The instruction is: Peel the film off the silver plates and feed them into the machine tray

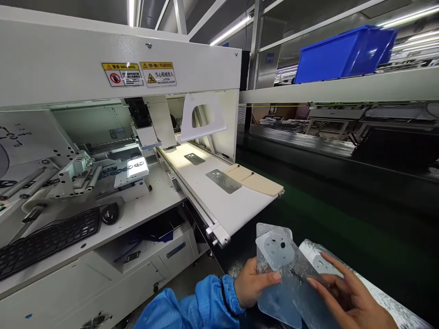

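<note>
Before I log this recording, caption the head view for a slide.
Left hand holds thin translucent panels, right hand touching them, near a white conveyor belt carrying two darker panels.

We hold overlapping grey-blue translucent panels (286, 276) in the near right, fanned, round-cornered, holes toward their far ends.

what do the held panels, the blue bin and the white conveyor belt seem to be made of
Held panels: thin plastic or glass, I can't tell which; smooth, translucent-looking grey, with glossy reflections. Blue bin: probably moulded plastic, given its even colour and shiny sides. White conveyor belt: likely rubber or plastic sheeting, smooth and matte, curving round the end.
</note>
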Demonstrator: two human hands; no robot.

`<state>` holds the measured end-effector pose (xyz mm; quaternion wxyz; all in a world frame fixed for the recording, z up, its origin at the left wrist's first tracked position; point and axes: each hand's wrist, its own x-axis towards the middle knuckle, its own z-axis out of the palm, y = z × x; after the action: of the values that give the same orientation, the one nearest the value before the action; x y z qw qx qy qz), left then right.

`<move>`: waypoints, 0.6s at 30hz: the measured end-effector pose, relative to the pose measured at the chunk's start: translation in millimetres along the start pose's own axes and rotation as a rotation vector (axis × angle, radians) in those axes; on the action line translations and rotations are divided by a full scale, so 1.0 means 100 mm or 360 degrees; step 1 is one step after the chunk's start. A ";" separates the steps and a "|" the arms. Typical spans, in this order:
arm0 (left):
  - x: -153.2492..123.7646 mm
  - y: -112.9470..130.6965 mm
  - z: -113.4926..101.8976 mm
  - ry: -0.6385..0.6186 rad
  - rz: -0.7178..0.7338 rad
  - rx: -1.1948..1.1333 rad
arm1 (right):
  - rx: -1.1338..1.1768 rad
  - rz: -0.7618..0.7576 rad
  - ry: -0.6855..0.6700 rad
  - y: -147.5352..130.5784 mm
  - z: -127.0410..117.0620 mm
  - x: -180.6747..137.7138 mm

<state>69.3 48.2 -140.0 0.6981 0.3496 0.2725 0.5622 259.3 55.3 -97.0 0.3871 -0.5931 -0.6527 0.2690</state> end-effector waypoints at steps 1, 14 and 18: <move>0.01 -0.01 0.02 0.0015 0.0027 -0.0005 | -0.0118 -0.0157 0.0106 0.01 0.01 0.01; 0.04 -0.04 -0.04 -0.0031 0.0159 0.0025 | -0.0717 -0.1042 0.0093 -0.03 0.10 -0.09; 0.08 0.05 -0.17 0.0227 0.0068 0.0063 | -0.0562 -0.0918 0.0064 0.03 -0.02 -0.08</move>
<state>54.8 59.5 -146.1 0.6577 0.3281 0.3251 0.5950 262.6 47.7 -100.0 0.3513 -0.4472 -0.8223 0.0194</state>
